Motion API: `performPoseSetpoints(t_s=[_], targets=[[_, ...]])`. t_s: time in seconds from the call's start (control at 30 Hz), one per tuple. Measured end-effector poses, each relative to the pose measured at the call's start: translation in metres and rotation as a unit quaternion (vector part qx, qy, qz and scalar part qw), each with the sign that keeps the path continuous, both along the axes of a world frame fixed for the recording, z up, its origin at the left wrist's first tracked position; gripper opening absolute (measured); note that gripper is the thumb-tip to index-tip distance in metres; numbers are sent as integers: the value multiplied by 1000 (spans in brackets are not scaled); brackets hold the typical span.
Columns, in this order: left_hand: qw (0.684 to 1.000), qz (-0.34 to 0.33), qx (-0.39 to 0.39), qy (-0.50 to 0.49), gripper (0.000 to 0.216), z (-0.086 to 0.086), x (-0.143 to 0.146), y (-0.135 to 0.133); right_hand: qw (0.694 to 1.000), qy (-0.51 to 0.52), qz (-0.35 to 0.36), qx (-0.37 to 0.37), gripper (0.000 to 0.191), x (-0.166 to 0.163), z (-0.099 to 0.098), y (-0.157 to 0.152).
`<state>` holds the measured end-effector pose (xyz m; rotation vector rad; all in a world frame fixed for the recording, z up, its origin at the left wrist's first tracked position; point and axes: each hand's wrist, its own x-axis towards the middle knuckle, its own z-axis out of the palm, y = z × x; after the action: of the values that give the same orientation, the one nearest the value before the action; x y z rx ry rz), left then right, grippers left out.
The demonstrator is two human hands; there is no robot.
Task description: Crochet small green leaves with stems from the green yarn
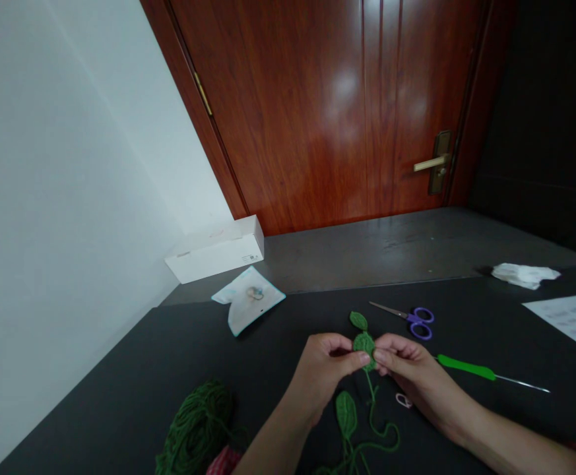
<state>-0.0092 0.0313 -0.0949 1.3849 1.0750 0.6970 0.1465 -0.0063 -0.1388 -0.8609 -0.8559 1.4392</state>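
Note:
Between my two hands is a green crocheted leaf (365,344), pinched at its edges above the dark table. My left hand (330,363) grips its left side with thumb and fingers, and my right hand (402,359) grips its right side. A smaller green leaf (358,320) sticks up just beyond it. From the held piece a green yarn tail (373,412) hangs down and curls on the table. Another crocheted leaf (346,414) lies below my hands, with yarn strands trailing from it. A pink stitch marker (403,400) rests close to my right wrist.
Purple-handled scissors (419,322) and a green-handled crochet hook (466,367) lie to the right. A green yarn ball (196,429) sits front left. Farther back are a small pouch (253,300), a white box (218,254), a crumpled tissue (525,274) and a printed sheet (575,320).

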Motion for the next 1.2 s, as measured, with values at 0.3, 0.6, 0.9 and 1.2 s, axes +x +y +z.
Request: performPoseSetpoints(t_s=[0.3,0.6,0.9,1.2], targets=[[1000,3,17,-4,17,-3,0,0,1000,-12,-4,14,19,1,-3,1],[1000,1,0,12,19,-1,0,0,1000,1,6,14,18,1,-8,1],[1000,-10,-22,10,16,-1,1,-1,999,39,1,15,23,3,-3,3],[1000,-22,-16,3,15,-3,-1,-1,1000,21,11,12,17,2,-1,1]])
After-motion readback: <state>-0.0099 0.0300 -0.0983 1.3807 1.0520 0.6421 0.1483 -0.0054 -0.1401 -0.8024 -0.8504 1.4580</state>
